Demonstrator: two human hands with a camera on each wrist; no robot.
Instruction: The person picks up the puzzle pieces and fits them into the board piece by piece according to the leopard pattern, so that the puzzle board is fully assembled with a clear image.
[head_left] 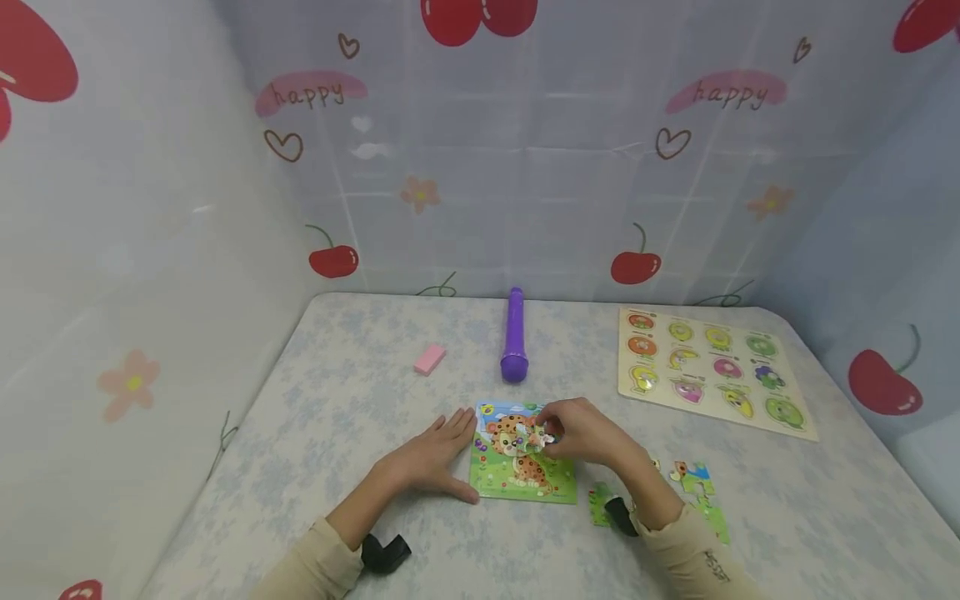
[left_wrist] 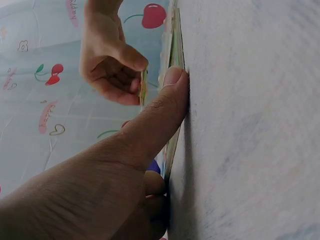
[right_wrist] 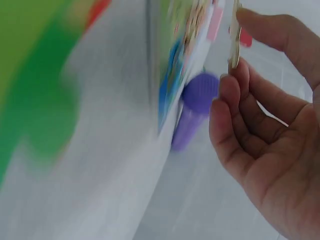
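Observation:
A small square puzzle (head_left: 525,487) with a spotted leopard cub on green grass lies in front of me. My left hand (head_left: 429,458) rests along its left side, fingers extended and thumb (left_wrist: 167,102) against the near left edge. Over the picture, my right hand (head_left: 588,433) pinches a puzzle piece (head_left: 531,438) between thumb and fingers. From the left wrist view, that piece (left_wrist: 144,87) is held upright on edge, apart from the puzzle. The right wrist view shows the same piece (right_wrist: 234,42) edge-on, so its printed face is hidden there.
Loose puzzle pieces (head_left: 696,480) lie to the right, partly covered by my right forearm. A purple toy microphone (head_left: 514,337) lies beyond the puzzle, with a pink block (head_left: 430,360) to its left. At the back right lies a fruit board (head_left: 701,396).

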